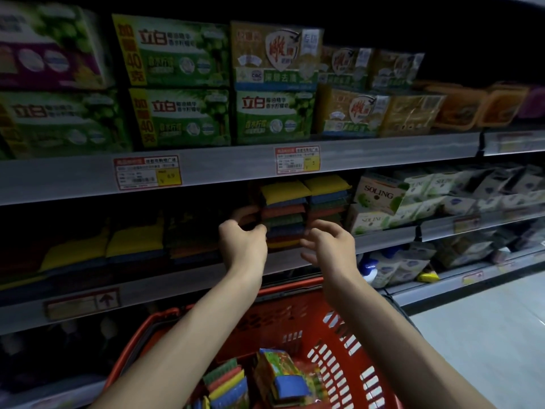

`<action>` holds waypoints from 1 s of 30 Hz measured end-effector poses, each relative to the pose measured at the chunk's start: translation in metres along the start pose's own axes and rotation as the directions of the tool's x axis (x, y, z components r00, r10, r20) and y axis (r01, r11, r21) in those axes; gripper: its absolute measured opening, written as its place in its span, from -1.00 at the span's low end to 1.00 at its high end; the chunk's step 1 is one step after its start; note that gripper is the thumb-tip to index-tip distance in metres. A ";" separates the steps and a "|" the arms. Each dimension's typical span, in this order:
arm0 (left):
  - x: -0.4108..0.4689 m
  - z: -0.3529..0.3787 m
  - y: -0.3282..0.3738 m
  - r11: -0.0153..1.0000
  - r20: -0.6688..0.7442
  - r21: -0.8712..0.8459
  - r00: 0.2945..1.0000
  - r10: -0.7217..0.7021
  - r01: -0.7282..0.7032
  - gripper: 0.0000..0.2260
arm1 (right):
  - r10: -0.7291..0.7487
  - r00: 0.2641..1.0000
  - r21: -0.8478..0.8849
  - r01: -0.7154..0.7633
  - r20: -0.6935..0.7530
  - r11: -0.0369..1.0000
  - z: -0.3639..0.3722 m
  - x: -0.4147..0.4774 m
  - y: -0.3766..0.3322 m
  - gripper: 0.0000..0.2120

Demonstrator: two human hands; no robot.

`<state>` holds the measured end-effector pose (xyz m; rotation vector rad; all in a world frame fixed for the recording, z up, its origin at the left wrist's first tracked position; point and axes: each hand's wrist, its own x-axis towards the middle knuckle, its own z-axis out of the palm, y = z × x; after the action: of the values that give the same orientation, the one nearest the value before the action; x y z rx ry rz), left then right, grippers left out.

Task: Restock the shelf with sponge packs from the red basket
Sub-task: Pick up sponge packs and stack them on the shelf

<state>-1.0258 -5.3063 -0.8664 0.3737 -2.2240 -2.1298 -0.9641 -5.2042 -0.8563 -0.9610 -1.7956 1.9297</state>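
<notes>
The sponge packs point(283, 214) I'm stocking stand as a striped stack of yellow, blue, red and green layers on the middle shelf point(177, 287), with a second stack point(327, 199) touching it on the right. My left hand point(243, 246) is up at the left edge of the first stack with its fingers curled in. I cannot tell whether they grip a pack or only touch it. My right hand point(327, 249) hovers just in front of the stacks' lower right, fingers loosely spread and holding nothing. Below my forearms sits the red basket point(265, 323), and more packs point(283, 376) lie jumbled in its bottom. Further left on the same shelf, other sponge stacks point(135, 240) sit in deep shadow. To the right are white and green boxes marked SOLING point(380, 196). The shelf above carries green soap boxes point(177, 54), and a red-framed price tag point(147, 174) is fixed to its front rail. Pale floor point(486, 335) shows at the right.
</notes>
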 end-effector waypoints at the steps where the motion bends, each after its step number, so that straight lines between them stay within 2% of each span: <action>1: 0.000 0.000 0.001 1.000 -0.008 -0.003 1.000 -0.005 0.005 -0.90 | 0.024 1.000 0.027 -0.024 -0.001 0.999 -0.001 0.002 0.000 -0.78; 8: 0.000 -0.001 0.004 0.998 0.010 -0.054 0.999 -0.034 0.035 -0.90 | 0.086 0.995 0.188 -0.076 -0.043 0.979 -0.007 0.015 -0.006 -0.83; 10: 0.000 0.000 0.004 0.998 0.022 -0.057 0.999 -0.032 0.034 -0.89 | 0.094 0.994 0.235 -0.078 -0.058 0.969 -0.008 0.019 -0.006 -0.73; 14: 0.002 -0.002 0.003 0.998 0.021 -0.040 0.999 -0.048 0.049 -0.93 | 0.111 0.990 0.245 -0.087 -0.086 0.966 -0.009 0.026 -0.006 -0.66; 18: -0.001 -0.006 0.003 0.997 0.007 -0.021 0.997 -0.080 0.080 -0.84 | 0.140 0.988 0.253 -0.118 -0.071 0.960 -0.010 0.031 -0.006 -0.71; 23: -0.009 -0.009 0.002 0.958 0.078 -0.135 0.967 -0.243 0.252 -0.88 | 0.140 0.988 0.275 -0.117 -0.065 0.954 -0.010 0.039 -0.006 -0.63; 26: -0.016 -0.007 0.003 0.905 0.175 -0.188 0.920 -0.351 0.381 -0.82 | 0.175 0.983 0.303 -0.149 -0.061 0.941 -0.010 0.043 -0.005 -0.68; 30: -0.017 0.002 0.002 0.847 0.219 -0.264 0.884 -0.414 0.462 -0.87 | 0.181 0.982 0.350 -0.151 -0.055 0.924 -0.009 0.047 -0.002 -0.64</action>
<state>-1.0096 -5.3005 -0.8626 0.7925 -1.9631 -2.7772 -0.9921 -5.1663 -0.8654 -1.0790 -1.3017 2.1738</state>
